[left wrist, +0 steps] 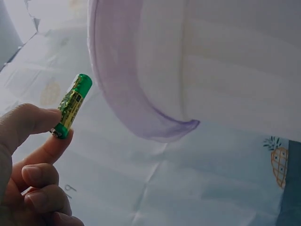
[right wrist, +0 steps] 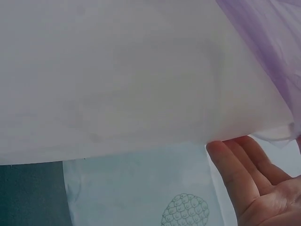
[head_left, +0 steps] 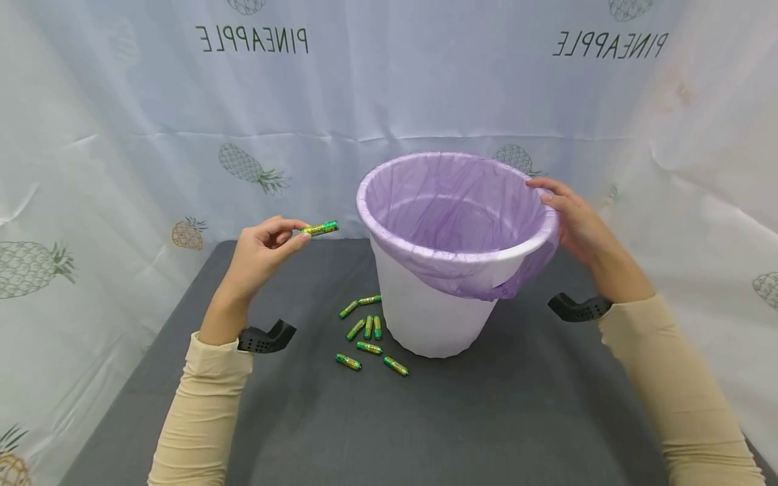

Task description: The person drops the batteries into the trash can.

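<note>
In the head view my left hand (head_left: 258,253) pinches a green and gold battery (head_left: 320,228) between thumb and index finger, to the left of the white trash bin (head_left: 434,314). The left wrist view shows the same battery (left wrist: 71,106) tilted, beside the bin's lined rim. A purple bag (head_left: 446,209) lines the bin and folds over its rim. My right hand (head_left: 577,219) holds the bin's right rim; in the right wrist view its fingers (right wrist: 235,169) lie against the outer wall. Several more batteries (head_left: 369,347) lie on the table at the bin's left foot.
The bin stands upright on a dark grey table (head_left: 437,425). A white curtain (head_left: 389,88) with printed pineapples hangs behind and at both sides. Black wrist mounts (head_left: 267,337) stick out from both sleeves.
</note>
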Available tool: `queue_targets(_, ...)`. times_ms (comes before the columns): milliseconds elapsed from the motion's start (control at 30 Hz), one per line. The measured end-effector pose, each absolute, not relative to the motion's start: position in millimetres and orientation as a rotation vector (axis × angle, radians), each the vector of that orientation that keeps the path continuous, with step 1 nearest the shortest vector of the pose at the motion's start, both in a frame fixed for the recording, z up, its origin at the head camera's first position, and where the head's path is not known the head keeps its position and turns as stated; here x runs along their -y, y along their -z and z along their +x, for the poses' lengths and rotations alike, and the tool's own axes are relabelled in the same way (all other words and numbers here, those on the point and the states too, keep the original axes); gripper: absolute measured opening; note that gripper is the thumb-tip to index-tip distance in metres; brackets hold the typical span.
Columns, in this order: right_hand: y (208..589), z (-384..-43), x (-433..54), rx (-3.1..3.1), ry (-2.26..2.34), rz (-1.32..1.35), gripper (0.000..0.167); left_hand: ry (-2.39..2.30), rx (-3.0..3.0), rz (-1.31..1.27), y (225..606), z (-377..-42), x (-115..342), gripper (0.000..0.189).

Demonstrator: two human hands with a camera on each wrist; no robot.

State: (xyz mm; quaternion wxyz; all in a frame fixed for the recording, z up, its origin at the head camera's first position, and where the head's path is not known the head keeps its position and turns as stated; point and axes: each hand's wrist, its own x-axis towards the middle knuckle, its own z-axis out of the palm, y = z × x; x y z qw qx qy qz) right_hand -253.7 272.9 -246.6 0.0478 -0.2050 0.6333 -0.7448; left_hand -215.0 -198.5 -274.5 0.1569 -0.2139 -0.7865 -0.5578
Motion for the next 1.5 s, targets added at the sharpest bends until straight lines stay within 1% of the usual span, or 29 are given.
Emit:
queue_targets(167, 249.3, -252.1, -272.1, -1.930, 2.286, -0.638, 0.027, 1.555, 2.277, -0.613, 266.1, -216.1, 194.0, 0.008)
queue_targets(400, 251.2, -250.3, -269.3, -1.987, 2.266, -0.649, 0.026, 1.513, 2.292, -0.609, 257.6, -218.8, 187.2, 0.016)
queue_targets(533, 250.0, -249.5, -269.8, -1.969, 2.269, -0.666, 0.026, 1.527, 2.253, -0.632, 251.0, -223.1, 179.4, 0.017)
queue_targets(833, 257.3, -239.0, -269.3, -1.873, 2.394, -0.735, 0.031, 1.590, 2.175, -0.666, 241.5, -229.4, 158.0, 0.016)
queue_targets(1100, 260.6, -235.3, -263.5, -1.888, 2.436, -0.699, 0.028, 1.581, 2.217, -0.664, 232.3, -234.3, 144.2, 0.020)
queue_targets(1267, 260.0, -234.8, -261.8, -1.899, 2.437, -0.647, 0.028, 1.597, 2.233, -0.659, 231.9, -239.6, 140.1, 0.020)
queue_targets(1500, 260.2, -234.3, -263.1, -1.929, 2.423, -0.647, 0.027, 1.598, 2.221, -0.674, 232.8, -244.3, 134.6, 0.019)
